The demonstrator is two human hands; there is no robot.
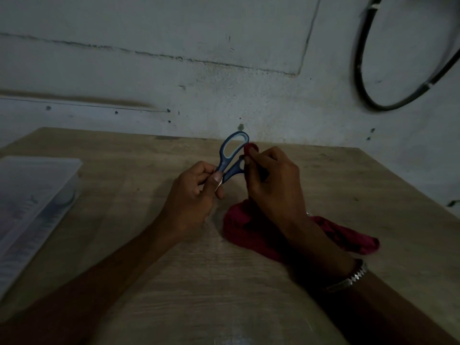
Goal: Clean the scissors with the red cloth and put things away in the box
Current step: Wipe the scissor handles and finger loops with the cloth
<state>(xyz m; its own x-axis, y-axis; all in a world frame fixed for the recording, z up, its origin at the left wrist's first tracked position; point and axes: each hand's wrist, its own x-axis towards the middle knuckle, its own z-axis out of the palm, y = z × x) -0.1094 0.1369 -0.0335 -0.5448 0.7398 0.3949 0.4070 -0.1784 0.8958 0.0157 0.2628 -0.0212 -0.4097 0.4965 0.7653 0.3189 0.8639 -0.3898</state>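
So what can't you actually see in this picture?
Head view only:
- scissors blades: hidden inside the left hand.
- red cloth: middle covered by the right hand and wrist.
- clear box: cut off by the left edge; contents blurred.
- wall cable: cut off at the right edge.

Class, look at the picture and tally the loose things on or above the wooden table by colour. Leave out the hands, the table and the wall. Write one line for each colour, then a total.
Blue: 1, the scissors, held above the table.
Red: 1, the cloth.
Clear: 1, the plastic box at the left edge.
Total: 3
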